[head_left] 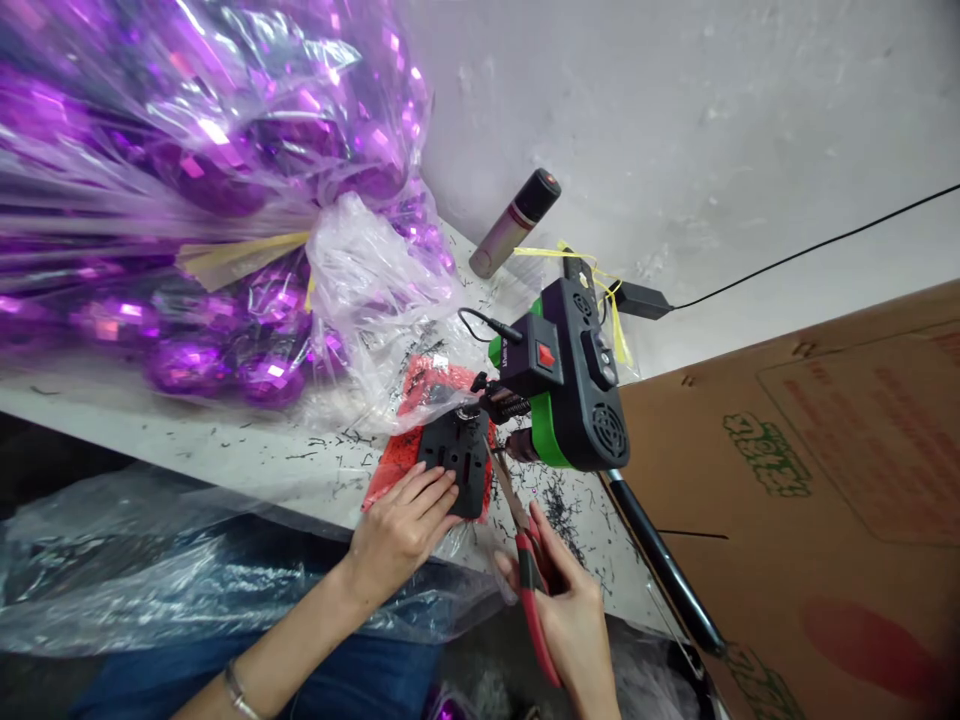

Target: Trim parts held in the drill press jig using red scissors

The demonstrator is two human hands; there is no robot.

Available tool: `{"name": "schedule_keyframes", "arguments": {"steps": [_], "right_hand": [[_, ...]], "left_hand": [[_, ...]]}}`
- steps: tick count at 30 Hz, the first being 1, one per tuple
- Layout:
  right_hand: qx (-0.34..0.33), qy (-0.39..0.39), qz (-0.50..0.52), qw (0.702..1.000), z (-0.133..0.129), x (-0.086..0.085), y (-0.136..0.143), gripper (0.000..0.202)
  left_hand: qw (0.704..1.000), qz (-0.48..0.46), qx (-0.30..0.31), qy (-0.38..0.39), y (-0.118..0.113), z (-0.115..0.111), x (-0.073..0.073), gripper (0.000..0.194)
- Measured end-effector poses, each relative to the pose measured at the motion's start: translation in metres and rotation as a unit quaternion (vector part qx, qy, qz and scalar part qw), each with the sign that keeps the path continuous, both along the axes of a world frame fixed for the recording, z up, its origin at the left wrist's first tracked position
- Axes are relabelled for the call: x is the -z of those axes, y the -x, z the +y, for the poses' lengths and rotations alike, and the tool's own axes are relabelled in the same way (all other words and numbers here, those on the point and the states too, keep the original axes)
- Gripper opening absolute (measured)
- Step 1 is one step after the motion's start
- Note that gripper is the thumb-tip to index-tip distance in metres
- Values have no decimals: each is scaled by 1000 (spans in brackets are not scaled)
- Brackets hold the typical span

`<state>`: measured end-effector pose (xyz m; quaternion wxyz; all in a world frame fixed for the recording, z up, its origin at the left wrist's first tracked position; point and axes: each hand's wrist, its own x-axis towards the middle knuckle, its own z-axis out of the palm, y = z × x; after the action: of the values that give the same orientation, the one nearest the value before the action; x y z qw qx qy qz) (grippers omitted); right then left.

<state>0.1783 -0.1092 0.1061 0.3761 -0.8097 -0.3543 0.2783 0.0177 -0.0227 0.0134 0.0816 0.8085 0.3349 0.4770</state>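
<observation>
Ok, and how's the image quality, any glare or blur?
Head view: bright glints on the shiny purple balls and glare on the clear plastic; head view: smearing toward the left edge, red print on the cardboard box too soft to read; head view: scissors fairly sharp.

Bag (225, 150) left, carton (847, 450) right; between, plate (444, 447) (apparently on mat (386, 465)) beside scissors (523, 550).

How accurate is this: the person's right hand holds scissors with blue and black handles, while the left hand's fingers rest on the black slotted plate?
The handle colour is wrong: in the head view, the scissors have red and black handles, not blue and black. The right hand does hold them, and the left hand has its fingers on the black slotted plate.
</observation>
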Motion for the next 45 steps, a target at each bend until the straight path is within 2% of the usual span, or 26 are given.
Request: {"name": "schedule_keyframes", "arguments": {"steps": [8, 13, 17, 23, 28, 34, 45], "right_hand": [[-9, -14, 14, 1000, 3, -1, 1, 72], [-11, 4, -1, 1000, 1, -2, -3, 70], [-13, -19, 12, 1000, 6, -3, 1, 70], [0, 0, 4, 1000, 2, -4, -1, 70], [-16, -32, -3, 999, 5, -1, 1, 68], [-17, -4, -3, 1000, 6, -2, 1, 70], [5, -4, 36, 999, 2, 0, 2, 73]], "left_hand": [[1000, 5, 4, 4, 1, 0, 2, 22], [1000, -3, 9, 16, 0, 0, 4, 23], [1000, 7, 3, 0, 0, 0, 4, 22], [1000, 4, 4, 10, 1, 0, 2, 21], [1000, 5, 7, 7, 0, 0, 3, 22], [1000, -1, 7, 13, 0, 0, 5, 21], [1000, 5, 0, -2, 1, 0, 1, 21]]}}
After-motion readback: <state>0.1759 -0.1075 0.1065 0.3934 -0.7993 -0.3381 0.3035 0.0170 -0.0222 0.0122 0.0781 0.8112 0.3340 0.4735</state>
